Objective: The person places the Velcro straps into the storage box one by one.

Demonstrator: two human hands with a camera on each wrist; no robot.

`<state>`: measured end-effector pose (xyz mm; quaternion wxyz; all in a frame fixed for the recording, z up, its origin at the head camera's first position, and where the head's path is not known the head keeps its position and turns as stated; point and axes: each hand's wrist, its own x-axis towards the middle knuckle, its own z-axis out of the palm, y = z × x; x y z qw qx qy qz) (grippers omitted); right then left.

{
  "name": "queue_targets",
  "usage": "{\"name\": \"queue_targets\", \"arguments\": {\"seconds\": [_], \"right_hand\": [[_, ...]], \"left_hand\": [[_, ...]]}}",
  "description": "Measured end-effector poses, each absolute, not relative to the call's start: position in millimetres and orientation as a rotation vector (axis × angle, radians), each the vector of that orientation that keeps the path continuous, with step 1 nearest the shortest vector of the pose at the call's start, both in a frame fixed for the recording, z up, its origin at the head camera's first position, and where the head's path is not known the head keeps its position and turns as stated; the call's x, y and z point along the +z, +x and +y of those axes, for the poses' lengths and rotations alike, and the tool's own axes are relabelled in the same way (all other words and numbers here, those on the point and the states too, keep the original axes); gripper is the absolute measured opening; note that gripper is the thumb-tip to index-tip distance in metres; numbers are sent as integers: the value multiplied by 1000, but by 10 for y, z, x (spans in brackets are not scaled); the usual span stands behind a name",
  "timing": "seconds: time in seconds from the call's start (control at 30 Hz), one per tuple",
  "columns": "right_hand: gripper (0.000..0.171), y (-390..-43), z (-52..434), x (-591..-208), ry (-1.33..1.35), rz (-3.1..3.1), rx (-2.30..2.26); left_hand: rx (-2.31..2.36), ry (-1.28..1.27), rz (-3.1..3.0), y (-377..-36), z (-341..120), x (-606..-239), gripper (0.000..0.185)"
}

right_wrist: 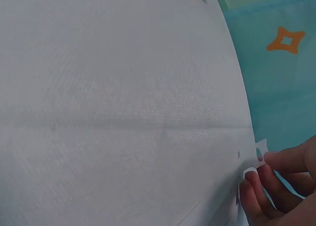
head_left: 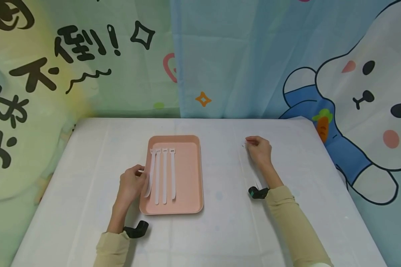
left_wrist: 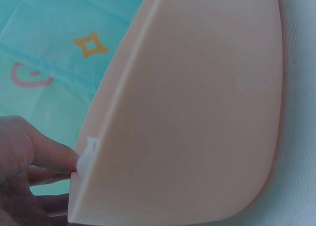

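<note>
- The pink tray sits in the middle of the table under a white cloth, and everything is placed from it.
- Four white straps lie side by side in the tray's left half, running lengthwise, their buckle ends towards the far rim. Three lie flat on the floor of the tray.
- The leftmost strap curves up at its near end and leans towards the tray's left wall, right beside the left hand.
- That left hand is at the tray's left edge, fingers curled in. In the left wrist view a fingertip and thumb pinch a bit of white strap just at the tray's rim, so the strap hangs over the wall rather than lying flat.
- It looks like a grip for guiding the strap's end over the wall; whether it is going in or coming out cannot be told.
- Well to the right of the tray, the right hand rests on the table, fingers bunched together.
- The right wrist view shows the fingers nipping the notched end of another white strap, which is hard to pick out against the white cloth; the pinch raises that end off the cloth.
- Behind the table hangs a cartoon curtain.
</note>
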<state>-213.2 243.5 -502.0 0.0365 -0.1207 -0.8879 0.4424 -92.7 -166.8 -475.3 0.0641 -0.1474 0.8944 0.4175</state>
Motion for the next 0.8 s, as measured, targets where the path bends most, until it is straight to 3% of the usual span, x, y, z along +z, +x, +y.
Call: {"name": "queue_targets", "arguments": {"seconds": [0.8], "right_hand": [[25,-2061,2504,-4714,-338,-2702,1425]], "left_hand": [[1266,-439,2691,-934,-1682,-4780,32]]}}
